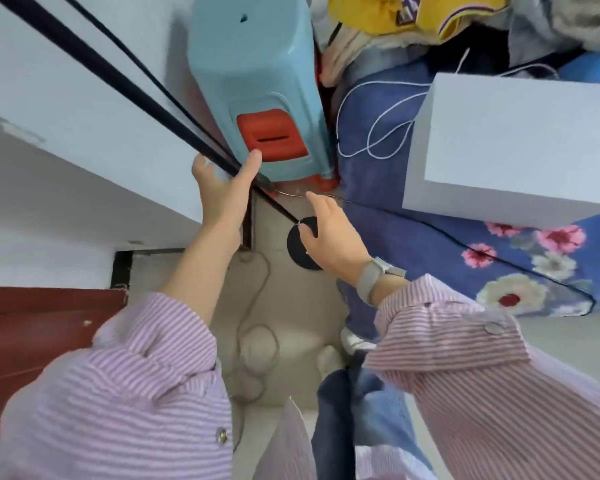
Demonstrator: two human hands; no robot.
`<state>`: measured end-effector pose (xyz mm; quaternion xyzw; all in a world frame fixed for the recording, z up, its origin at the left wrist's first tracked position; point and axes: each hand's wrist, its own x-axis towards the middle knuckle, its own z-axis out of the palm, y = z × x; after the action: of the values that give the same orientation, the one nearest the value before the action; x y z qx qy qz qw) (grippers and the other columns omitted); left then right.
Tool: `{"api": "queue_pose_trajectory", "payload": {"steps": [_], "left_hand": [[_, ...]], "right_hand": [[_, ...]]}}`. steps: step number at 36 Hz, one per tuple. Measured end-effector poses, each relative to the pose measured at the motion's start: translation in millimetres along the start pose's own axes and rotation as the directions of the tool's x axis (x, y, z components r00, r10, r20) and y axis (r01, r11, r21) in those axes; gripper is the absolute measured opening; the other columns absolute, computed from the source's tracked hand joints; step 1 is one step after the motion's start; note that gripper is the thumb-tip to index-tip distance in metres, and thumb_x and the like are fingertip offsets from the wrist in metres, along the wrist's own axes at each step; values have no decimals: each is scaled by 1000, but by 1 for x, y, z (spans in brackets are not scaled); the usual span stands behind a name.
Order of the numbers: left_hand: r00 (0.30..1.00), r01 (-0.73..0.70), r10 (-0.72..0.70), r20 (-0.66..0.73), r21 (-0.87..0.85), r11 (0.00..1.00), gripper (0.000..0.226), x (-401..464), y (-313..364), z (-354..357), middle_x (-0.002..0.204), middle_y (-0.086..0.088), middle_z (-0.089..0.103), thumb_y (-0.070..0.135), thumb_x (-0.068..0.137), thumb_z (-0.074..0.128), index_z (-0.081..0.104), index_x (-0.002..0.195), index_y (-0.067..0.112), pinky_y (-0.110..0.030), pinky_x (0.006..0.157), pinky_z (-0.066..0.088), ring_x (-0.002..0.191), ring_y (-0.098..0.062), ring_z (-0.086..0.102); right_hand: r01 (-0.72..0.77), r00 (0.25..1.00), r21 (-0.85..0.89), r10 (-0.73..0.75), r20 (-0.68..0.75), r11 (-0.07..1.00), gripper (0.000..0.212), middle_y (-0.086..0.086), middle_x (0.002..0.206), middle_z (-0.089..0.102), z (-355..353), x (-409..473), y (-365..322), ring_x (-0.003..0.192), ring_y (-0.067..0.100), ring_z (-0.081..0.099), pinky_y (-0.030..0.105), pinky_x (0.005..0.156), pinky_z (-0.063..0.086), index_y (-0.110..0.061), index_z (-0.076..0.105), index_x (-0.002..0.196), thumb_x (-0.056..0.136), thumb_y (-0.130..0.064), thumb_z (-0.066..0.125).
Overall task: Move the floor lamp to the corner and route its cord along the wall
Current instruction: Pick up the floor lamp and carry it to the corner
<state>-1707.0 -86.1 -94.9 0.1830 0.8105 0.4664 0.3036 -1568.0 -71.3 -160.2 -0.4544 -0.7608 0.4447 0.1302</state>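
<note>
The floor lamp's thin black pole runs from the upper left down to its round black base on the pale floor, close to the white wall. My left hand is wrapped around the pole low down, beside a blue stool. My right hand reaches over the base, its fingers pinching a thin cord near the pole's foot. A thin brownish cord lies in loose loops on the floor below my hands.
A stack of blue and red plastic stools stands in the corner. A bed with a blue floral sheet fills the right side, with a white box, a white cable and piled clothes on it. A dark red door is at left.
</note>
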Motion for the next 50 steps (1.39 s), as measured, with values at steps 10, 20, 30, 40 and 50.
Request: {"api": "queue_pose_trajectory", "payload": {"steps": [10,20,30,40,50], "left_hand": [[961,-202,183,-209,-74,977,32,86,-10,6,65,7,67,27,90,47,57,61,20,-14,72,49,66,-4,64],[978,-192,157,-135,-305,933,46,98,-11,5,37,13,26,31,95,41,27,52,20,-30,63,48,41,-12,31],[984,-146,107,-144,-301,942,54,73,-14,-13,40,11,24,22,95,39,28,42,26,-29,59,41,41,-12,26],[974,-214,184,-131,-278,937,53,30,24,-38,38,10,21,22,97,39,25,45,22,-20,47,42,38,-12,22],[937,-343,346,-42,-292,893,54,-46,65,-58,35,14,24,32,97,39,29,44,27,-21,45,37,36,-11,20]], "right_hand": [[52,993,37,-55,103,998,63,12,151,25,56,92,26,140,26,19,43,117,11,-6,18,141,89,-19,51],[33,979,199,-71,191,980,40,15,115,60,95,144,21,104,34,52,41,87,40,-12,37,126,90,-22,51],[37,945,226,-108,309,973,17,14,88,57,109,133,19,72,30,52,37,61,37,-10,39,98,92,-25,46],[127,941,351,-224,252,928,21,15,87,54,88,82,-11,72,28,48,37,64,36,-6,35,95,93,-25,44],[17,969,489,-134,205,872,11,12,89,60,56,-12,-49,59,8,44,24,57,36,-10,31,95,94,-16,40]]}}
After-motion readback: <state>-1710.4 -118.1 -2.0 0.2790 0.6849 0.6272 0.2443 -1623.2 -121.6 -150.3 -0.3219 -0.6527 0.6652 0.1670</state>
